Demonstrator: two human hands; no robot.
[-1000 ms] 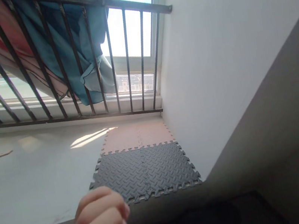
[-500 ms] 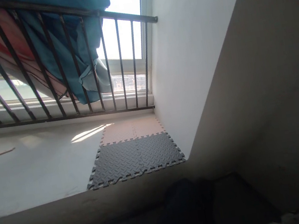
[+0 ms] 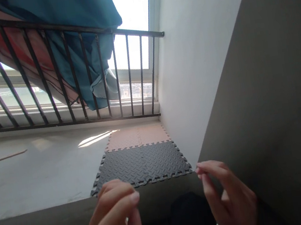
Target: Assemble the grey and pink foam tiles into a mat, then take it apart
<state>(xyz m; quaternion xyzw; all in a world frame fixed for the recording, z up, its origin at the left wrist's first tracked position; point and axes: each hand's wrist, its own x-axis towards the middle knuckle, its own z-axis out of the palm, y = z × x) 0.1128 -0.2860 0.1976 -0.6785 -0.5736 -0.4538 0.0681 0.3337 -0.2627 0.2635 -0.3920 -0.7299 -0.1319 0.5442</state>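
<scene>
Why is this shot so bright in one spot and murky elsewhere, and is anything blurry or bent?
In the head view, the window glares almost white, while the wall on the right sits in deep shadow; sunlight streaks the ledge; the left hand and right hand look slightly soft; the railing slants, perhaps from camera tilt or lens distortion.

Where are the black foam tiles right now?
In the head view, the black foam tiles lie at lower centre on the pale ledge, joined to the pink tiles, left of the white wall.
</scene>
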